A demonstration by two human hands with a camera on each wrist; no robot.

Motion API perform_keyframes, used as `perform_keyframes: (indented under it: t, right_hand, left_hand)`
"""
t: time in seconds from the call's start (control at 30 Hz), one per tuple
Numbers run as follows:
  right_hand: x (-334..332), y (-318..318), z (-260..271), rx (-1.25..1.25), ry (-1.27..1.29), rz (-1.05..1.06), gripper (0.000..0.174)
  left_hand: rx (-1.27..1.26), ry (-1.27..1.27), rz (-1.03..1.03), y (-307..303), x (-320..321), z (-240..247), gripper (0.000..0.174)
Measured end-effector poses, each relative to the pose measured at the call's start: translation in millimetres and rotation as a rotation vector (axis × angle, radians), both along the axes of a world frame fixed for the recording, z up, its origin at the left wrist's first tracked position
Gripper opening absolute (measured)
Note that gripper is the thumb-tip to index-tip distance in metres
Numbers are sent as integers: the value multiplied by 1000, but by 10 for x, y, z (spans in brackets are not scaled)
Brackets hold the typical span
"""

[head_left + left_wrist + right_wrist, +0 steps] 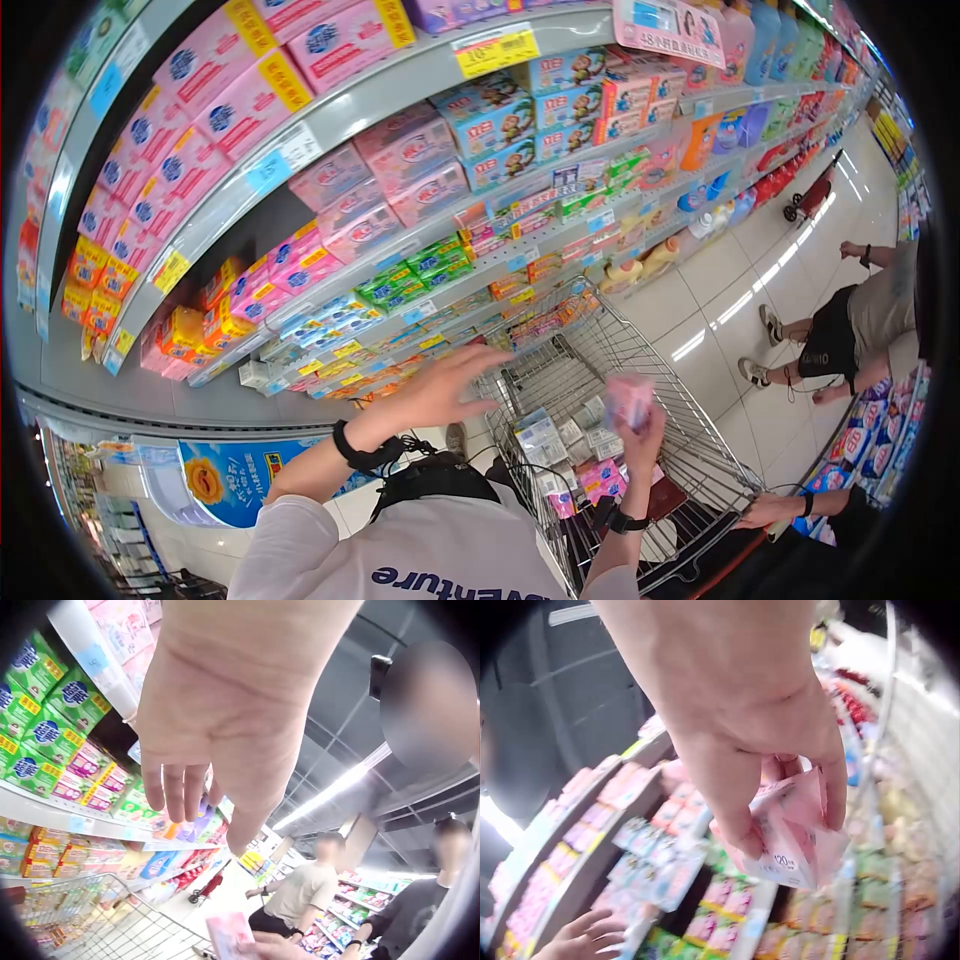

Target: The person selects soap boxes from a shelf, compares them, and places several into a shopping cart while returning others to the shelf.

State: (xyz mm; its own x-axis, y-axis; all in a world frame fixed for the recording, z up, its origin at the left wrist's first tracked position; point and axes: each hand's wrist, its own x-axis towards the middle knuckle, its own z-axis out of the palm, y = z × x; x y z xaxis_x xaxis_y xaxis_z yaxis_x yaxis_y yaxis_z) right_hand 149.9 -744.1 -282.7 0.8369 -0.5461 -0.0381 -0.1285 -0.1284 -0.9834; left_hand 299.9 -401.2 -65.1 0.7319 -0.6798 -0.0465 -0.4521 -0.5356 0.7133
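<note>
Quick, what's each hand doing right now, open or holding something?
Left hand: open, holding nothing.
Right hand: closed, holding a small pink cardboard box.

A tall grey shelf unit (375, 103) spans the left side and runs toward the far end. Its upper tier carries stacked pink boxes (225, 115); the next one down holds paler pink boxes (350, 205), then blue boxes (492, 135) and, farther right, coloured bottles (765, 45). Green packs (415, 272) sit lower. White packs (543, 440) and bright pink packs (602, 482) lie in the wire shopping cart (695, 450), standing on the pale tiled floor (725, 270).
</note>
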Motion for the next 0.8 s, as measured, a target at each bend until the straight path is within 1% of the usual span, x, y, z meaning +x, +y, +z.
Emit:
perform_keyframes:
  t: [0.07, 0.1, 0.13, 0.17, 0.2, 0.23, 0.27, 0.3, 0.33, 0.37, 0.4, 0.43, 0.47, 0.5, 0.53, 0.57, 0.6, 0.63, 0.7, 0.77, 0.8]
  right_hand:
    - [423, 450, 1056, -233, 2, 328, 57]
    - [586, 665, 1381, -301, -89, 445, 60]
    - [716, 855, 1641, -368, -178, 561, 63]
    - [819, 1026, 1886, -428, -206, 648, 62]
    - [907, 1175, 2092, -488, -234, 737, 61]
    - [984, 1293, 2273, -486, -233, 739, 61]
    - [1066, 1396, 2432, -540, -297, 812, 61]
    - [1164, 1506, 2536, -593, -364, 883, 62]
    - [1272, 1624, 2600, -590, -365, 887, 62]
    - [1383, 1740, 2661, -560, -501, 856, 59]
    - [1474, 1844, 2711, -531, -640, 820, 56]
    - [1521, 1945, 2740, -529, -642, 822, 56]
    - [1580, 2040, 2759, -497, -662, 731, 53]
    - [1612, 2104, 2757, -462, -677, 639, 50]
    - [1626, 2137, 2698, -462, -680, 636, 50]
    - [1632, 2154, 2595, -425, -650, 683, 48]
    - [1619, 2165, 2499, -388, -617, 731, 46]
    - [1592, 2162, 2434, -390, -618, 730, 46]
    - [1513, 2123, 2299, -290, -392, 840, 44]
    - [1452, 2048, 2127, -309, -384, 817, 43]
    - [1408, 1996, 2029, -323, -379, 798, 42]
  left_hand:
    - [-76, -158, -63, -131, -74, 163, 61]
    - [-78, -160, -61, -133, -102, 216, 61]
    - [-85, -217, -53, -131, -126, 262, 67]
    - [-91, -274, -46, -121, -143, 313, 73]
    - [-92, -274, -44, -56, -152, 391, 73]
    - [-100, -272, 63, 70, -153, 488, 76]
    - [-106, -269, 171, 205, -139, 564, 80]
    - [-103, -270, 173, 337, -115, 619, 80]
    - [-95, -343, 217, 475, -97, 667, 78]
    - [-87, -420, 263, 612, -69, 713, 77]
    - [-85, -428, 266, 748, -16, 743, 77]
    - [-224, -361, 440, 881, 29, 755, 75]
    - [-366, -295, 611, 980, 103, 787, 74]
    - [-513, -286, 640, 1037, 206, 856, 76]
    - [-555, -309, 678, 1112, 322, 905, 76]
    - [-600, -333, 716, 1193, 441, 937, 77]
    - [-601, -335, 716, 1282, 550, 950, 77]
    - [-592, -369, 747, 1361, 665, 945, 75]
    - [-586, -396, 766, 1393, 920, 917, 74]
    - [-541, -446, 736, 1355, 1138, 842, 76]
    - [-440, -447, 760, 1369, 1222, 733, 79]
